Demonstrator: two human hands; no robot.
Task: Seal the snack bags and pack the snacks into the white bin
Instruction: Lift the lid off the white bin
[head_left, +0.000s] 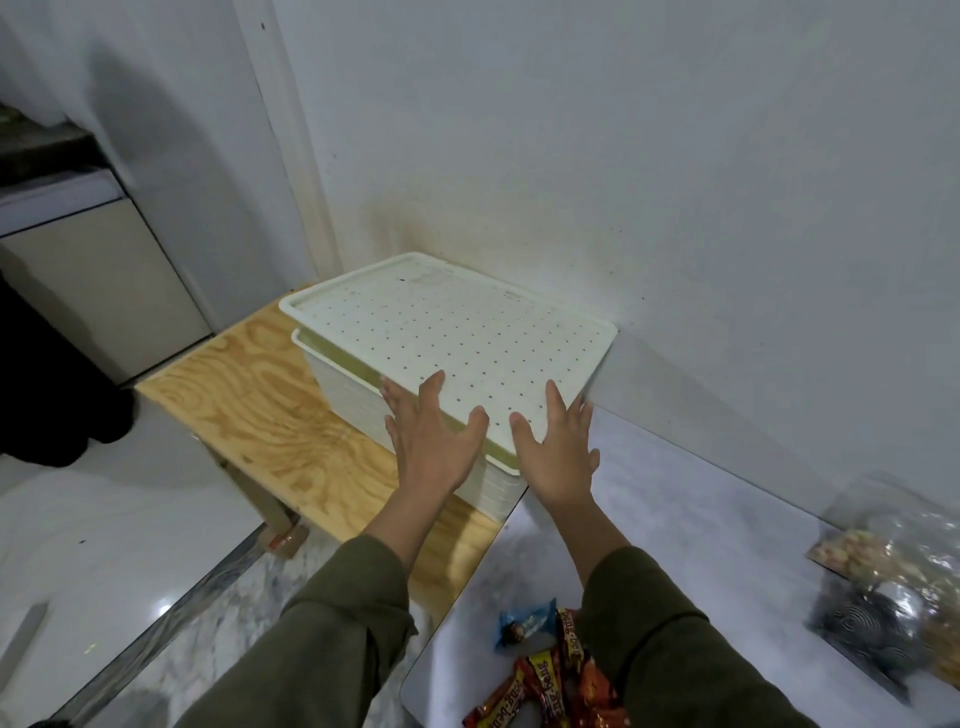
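Nearest me, at the near edge of the grey tabletop (675, 519), lie red-and-yellow bars marked "Beng-Beng" (540, 680), with a small blue snack packet (522, 626) just beyond them. Clear snack bags (893, 582) of nuts and mixed bits sit at its right edge. On the wooden side table (249, 410), in its far corner against the wall, stands the white bin (363, 400), its perforated lid (457, 322) resting askew on top. My left hand (434, 441) and right hand (558, 449) lie with fingers spread apart and straight on the lid's near edge.
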